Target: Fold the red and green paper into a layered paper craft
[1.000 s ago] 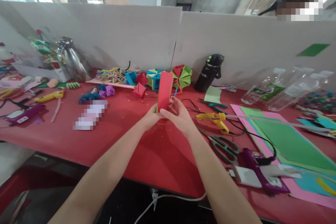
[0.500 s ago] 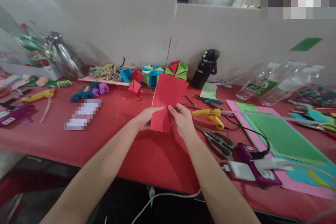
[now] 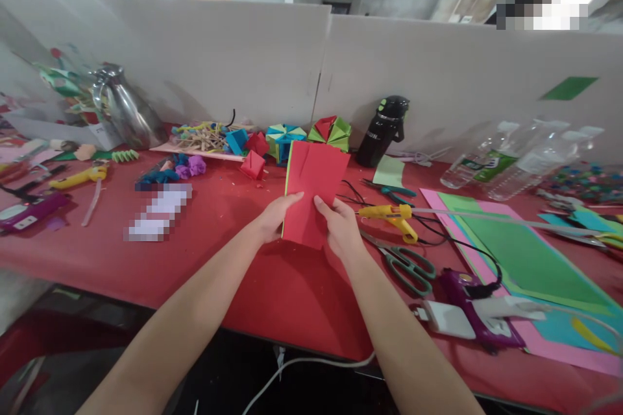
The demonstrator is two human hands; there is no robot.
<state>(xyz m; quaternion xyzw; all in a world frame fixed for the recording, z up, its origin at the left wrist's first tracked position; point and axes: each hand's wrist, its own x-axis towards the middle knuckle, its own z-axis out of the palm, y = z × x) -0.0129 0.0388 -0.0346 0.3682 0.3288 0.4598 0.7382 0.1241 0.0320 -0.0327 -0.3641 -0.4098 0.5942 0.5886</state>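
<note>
Between my two hands I hold a rectangle of red paper [image 3: 314,168], tilted up above the table. A thin yellow-green edge shows along its left side. My left hand [image 3: 272,217] grips the left edge, thumb on the front and fingers behind. My right hand [image 3: 343,224] pinches the right edge in the same way; its fingers behind the sheet are partly hidden. Just right of my right hand lie a yellow glue gun [image 3: 389,214] and scissors with dark green handles [image 3: 411,266].
Folded paper pieces [image 3: 285,136] and a black bottle [image 3: 382,133] stand along the partition. To the right are coloured sheets [image 3: 525,246], plastic bottles [image 3: 525,162] and a purple power strip [image 3: 487,311]. A metal jug [image 3: 129,110] and another glue gun [image 3: 80,177] are on the left.
The red paper has turned slightly; more of its yellow-green left edge shows. My thumbs lie a little farther apart. The whole view has shifted slightly.
</note>
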